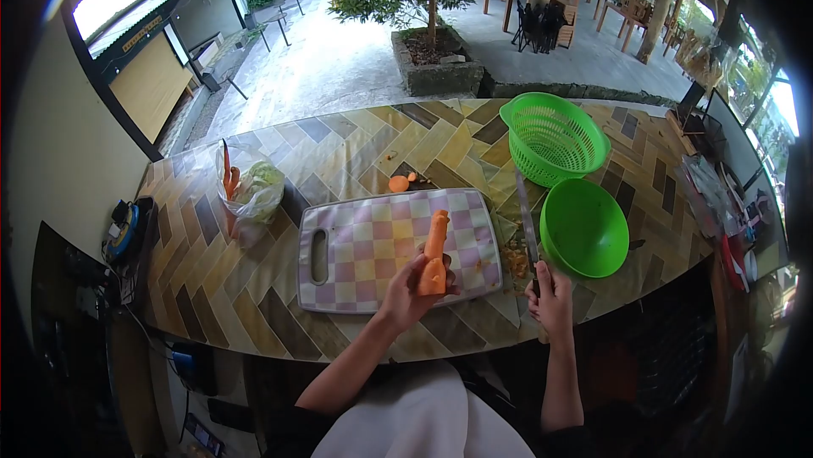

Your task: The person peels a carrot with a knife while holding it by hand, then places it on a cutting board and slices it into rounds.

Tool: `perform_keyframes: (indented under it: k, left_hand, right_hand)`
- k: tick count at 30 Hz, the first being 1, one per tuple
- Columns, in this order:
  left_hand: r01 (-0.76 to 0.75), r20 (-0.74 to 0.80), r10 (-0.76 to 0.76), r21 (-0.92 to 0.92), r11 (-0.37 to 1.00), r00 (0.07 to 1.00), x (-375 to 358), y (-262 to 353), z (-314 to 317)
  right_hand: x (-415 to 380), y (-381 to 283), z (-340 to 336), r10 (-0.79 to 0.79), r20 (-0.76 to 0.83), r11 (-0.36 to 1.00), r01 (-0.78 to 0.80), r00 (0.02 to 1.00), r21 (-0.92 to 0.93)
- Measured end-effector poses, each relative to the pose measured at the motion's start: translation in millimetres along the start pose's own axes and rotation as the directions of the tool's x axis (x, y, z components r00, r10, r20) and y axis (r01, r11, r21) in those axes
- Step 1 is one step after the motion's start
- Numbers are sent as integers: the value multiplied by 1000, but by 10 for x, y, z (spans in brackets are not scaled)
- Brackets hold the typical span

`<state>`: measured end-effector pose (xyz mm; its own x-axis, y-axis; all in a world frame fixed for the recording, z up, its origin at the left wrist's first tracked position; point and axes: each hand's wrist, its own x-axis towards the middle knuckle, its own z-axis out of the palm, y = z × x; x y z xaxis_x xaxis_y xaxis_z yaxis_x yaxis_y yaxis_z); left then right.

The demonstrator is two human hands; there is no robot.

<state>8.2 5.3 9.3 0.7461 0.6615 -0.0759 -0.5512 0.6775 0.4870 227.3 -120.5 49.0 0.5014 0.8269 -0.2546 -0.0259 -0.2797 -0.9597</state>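
Over the right half of the checkered cutting board [364, 246], my left hand [408, 293] holds a peeled orange carrot [435, 251], its narrower end pointing up and away from me. Just right of the board, my right hand [553, 301] is wrapped round the handle of a long knife [527, 217], its blade pointing away. The blade passes left of a green bowl [584, 228] and reaches near a green colander [555, 140]. Cut carrot pieces [399, 184] lie behind the board.
A clear plastic bag [257, 195] with a pale green vegetable and unpeeled carrots lies at the left of the patterned table [246, 306]. Peelings [515, 263] are scattered between board and bowl. Plastic packets [707, 191] sit at the far right.
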Motion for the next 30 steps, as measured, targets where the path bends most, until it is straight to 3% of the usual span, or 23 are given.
perform_keyframes:
  k: [2, 5, 7, 9, 11, 14, 20, 23, 30]
  left_hand:
    - [21, -57, -19, 31, 999, 998, 10, 28, 54]
    - [-29, -70, 41, 159, 987, 997, -2, 81, 165]
    - [-20, -114, 38, 154, 988, 993, 2, 76, 68]
    - [-29, -89, 43, 147, 989, 995, 12, 68, 45]
    - [-64, 7, 64, 139, 988, 998, 57, 88, 91]
    - [-8, -26, 7, -37, 999, 1000, 80, 34, -44]
    - [-61, 16, 65, -175, 983, 998, 77, 0, 1]
    - [-103, -18, 102, -88, 991, 995, 71, 9, 9]
    - [-76, 14, 78, -125, 989, 997, 60, 13, 7]
  right_hand:
    - [-32, -51, -6, -70, 30, 997, 69, 997, 41]
    - [-72, -33, 33, -361, 104, 926, 369, 927, -77]
    - [-107, -70, 118, -601, 259, 724, 652, 757, -225]
    - [-228, -152, 239, -630, 402, 581, 747, 664, -323]
    - [-403, -255, 426, -515, 499, 564, 714, 697, -415]
    - [-421, -105, 658, -569, 481, 495, 745, 667, -446]
    - [-407, -27, 788, -582, 446, 470, 729, 680, -498]
    - [-403, -42, 807, -580, 445, 438, 722, 682, -536]
    - [-381, -52, 867, -599, 448, 422, 737, 664, -528]
